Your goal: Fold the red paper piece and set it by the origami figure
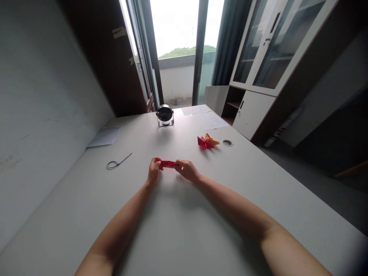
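A narrow strip of folded red paper [167,164] stretches between my two hands, just above the table. My left hand [154,168] pinches its left end, thumb and fingers closed. At the right end, my right hand [186,169] grips the paper between thumb and fingers. The fingertips cover both ends, so the full shape of the fold is hidden. Beyond my right hand lie folded paper pieces, one red [203,143] and one orange [212,140], touching each other.
On the white table [178,237] a roll of tape [227,143] lies right of the folded pieces. A black cable tie [118,163] is at left, near paper sheets [104,137]. A round silver-and-black device [165,115] stands at the back, left of more sheets [212,119].
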